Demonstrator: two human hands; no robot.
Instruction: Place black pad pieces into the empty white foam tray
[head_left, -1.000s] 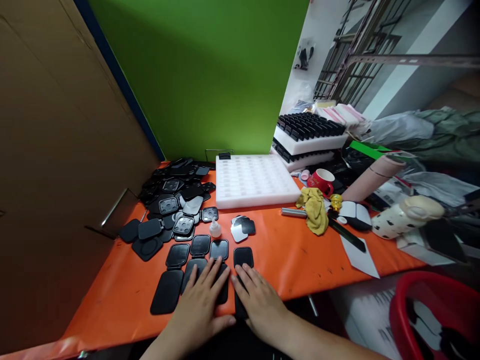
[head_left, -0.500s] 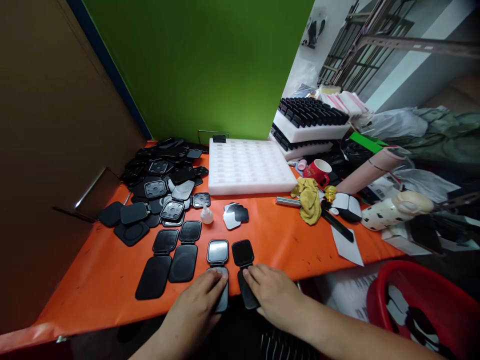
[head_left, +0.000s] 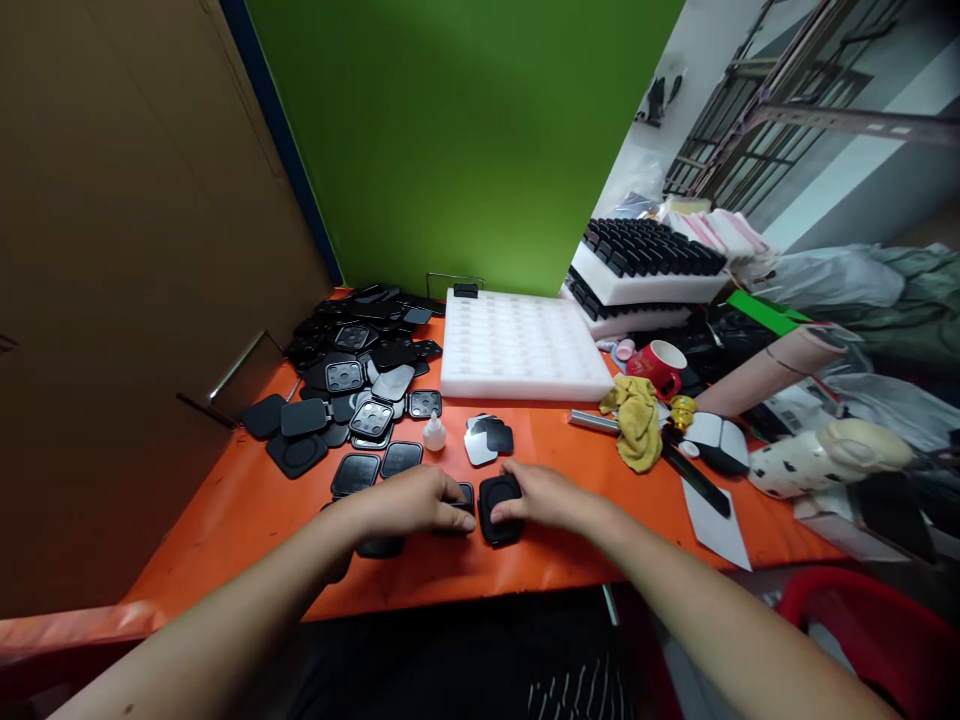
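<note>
My left hand (head_left: 411,499) lies curled over a black compact case (head_left: 460,497) on the orange table (head_left: 225,520), fingers closed round it. Beside it, my right hand (head_left: 546,494) grips another black compact case (head_left: 499,497), thumb on its near side. Two more open black cases (head_left: 375,467) lie just left of my left hand. A small white bottle (head_left: 433,432) and a few loose mirror pieces (head_left: 484,440) sit just beyond both hands.
A heap of black cases (head_left: 352,360) fills the back left. A white foam tray (head_left: 521,345) stands behind; stacked trays of black parts (head_left: 645,265) at back right. A red mug (head_left: 660,365), yellow rag (head_left: 637,420) and red bin (head_left: 870,630) are to the right.
Both hands moved forward, away from the table's near edge, and now close over the two cases they were pressing flat. The camera view shifted too.
</note>
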